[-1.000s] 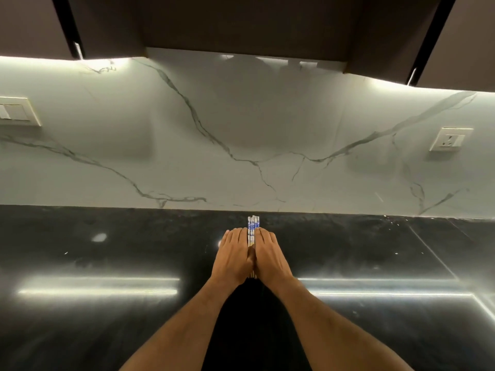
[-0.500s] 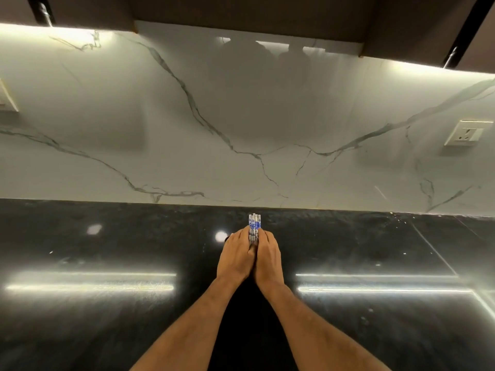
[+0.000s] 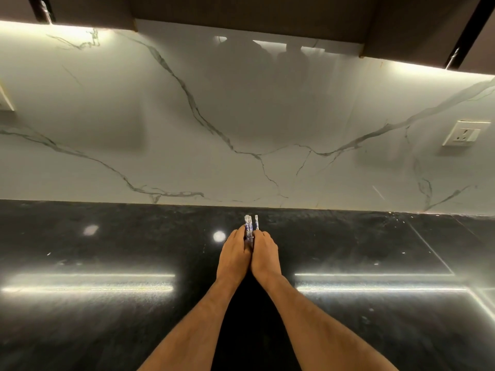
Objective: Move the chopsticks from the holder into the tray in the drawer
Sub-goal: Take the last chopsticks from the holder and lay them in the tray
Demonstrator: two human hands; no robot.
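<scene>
Since the chopsticks (image 3: 250, 228) are pressed between both palms, long axis pointing straight away from the person toward the marble backsplash (image 3: 241, 124), neither hand is nearer; left hand (image 3: 233, 257) & right hand (image 3: 265, 257) are both clamped flat on the bundle. Sticks are thin, white w/ blue pattern, tips poking past the fingertips. They sit over the glossy black countertop (image 3: 107, 303). Holder, drawer & tray not in view, prob. nearer the person.

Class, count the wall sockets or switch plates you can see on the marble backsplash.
2: one socket plate on the right of the backsplash, and one plate cut off at the left edge. Others may lie outside the frame.
</scene>
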